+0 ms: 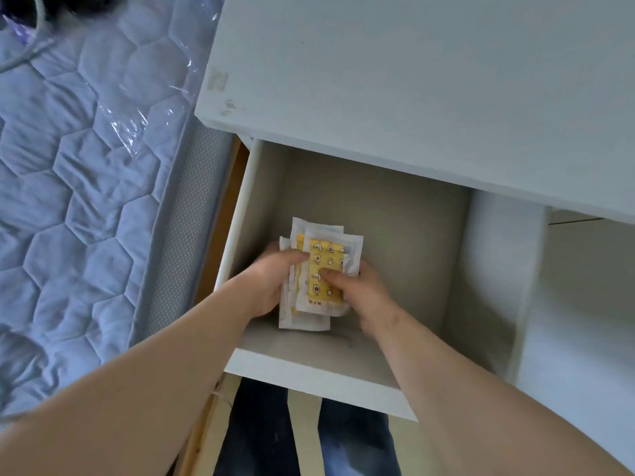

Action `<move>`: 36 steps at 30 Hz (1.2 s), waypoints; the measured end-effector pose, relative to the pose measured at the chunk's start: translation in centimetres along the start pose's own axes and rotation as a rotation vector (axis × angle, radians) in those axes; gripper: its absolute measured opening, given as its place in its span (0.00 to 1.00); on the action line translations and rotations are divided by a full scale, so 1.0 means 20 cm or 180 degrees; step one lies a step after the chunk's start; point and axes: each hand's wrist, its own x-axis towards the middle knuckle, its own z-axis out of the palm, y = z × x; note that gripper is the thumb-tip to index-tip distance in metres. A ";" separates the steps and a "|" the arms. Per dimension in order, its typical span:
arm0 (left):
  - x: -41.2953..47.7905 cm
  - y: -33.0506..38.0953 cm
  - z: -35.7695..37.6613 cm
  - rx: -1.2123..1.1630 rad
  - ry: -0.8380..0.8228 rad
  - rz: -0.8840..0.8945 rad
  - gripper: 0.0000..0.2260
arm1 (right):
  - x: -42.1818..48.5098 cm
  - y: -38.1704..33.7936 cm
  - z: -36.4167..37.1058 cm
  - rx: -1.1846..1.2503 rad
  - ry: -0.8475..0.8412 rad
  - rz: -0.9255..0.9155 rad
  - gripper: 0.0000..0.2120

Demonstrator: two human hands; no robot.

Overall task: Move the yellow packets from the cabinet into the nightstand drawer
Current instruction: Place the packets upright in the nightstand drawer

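A stack of yellow packets, clear-wrapped with moon and star prints, sits low inside the open nightstand drawer, towards its left side. My left hand grips the stack's left edge, thumb on top. My right hand grips the right edge, thumb pressing on the top packet. Whether the stack touches the drawer floor is hidden by my hands. The cabinet is out of view.
The white nightstand top overhangs the drawer's back. A quilted blue mattress in plastic wrap lies close on the left. My legs in dark trousers stand on a wooden floor below the drawer front.
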 end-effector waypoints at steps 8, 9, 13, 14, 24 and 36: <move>0.16 -0.05 0.01 0.1984 0.0661 0.0647 0.09 | 0.12 0.10 -0.09 -0.0333 0.0350 0.0149 0.12; 0.19 -0.06 0.00 0.2210 0.0853 0.0695 0.09 | 0.13 0.10 -0.10 -0.0460 0.0460 0.0163 0.10; 0.24 -0.08 -0.01 0.2528 0.1174 0.0689 0.08 | 0.15 0.08 -0.14 -0.1143 0.0838 0.0162 0.08; 0.24 -0.08 0.00 0.2596 0.1239 0.0667 0.08 | 0.16 0.08 -0.15 -0.1382 0.0871 0.0195 0.09; 0.19 -0.02 0.11 0.4685 0.0776 0.1882 0.34 | 0.16 -0.01 -0.19 -0.3153 0.0785 -0.0741 0.39; 0.20 -0.01 0.06 0.5745 0.0443 0.1573 0.32 | 0.16 0.08 -0.09 -0.2950 0.0511 -0.0513 0.30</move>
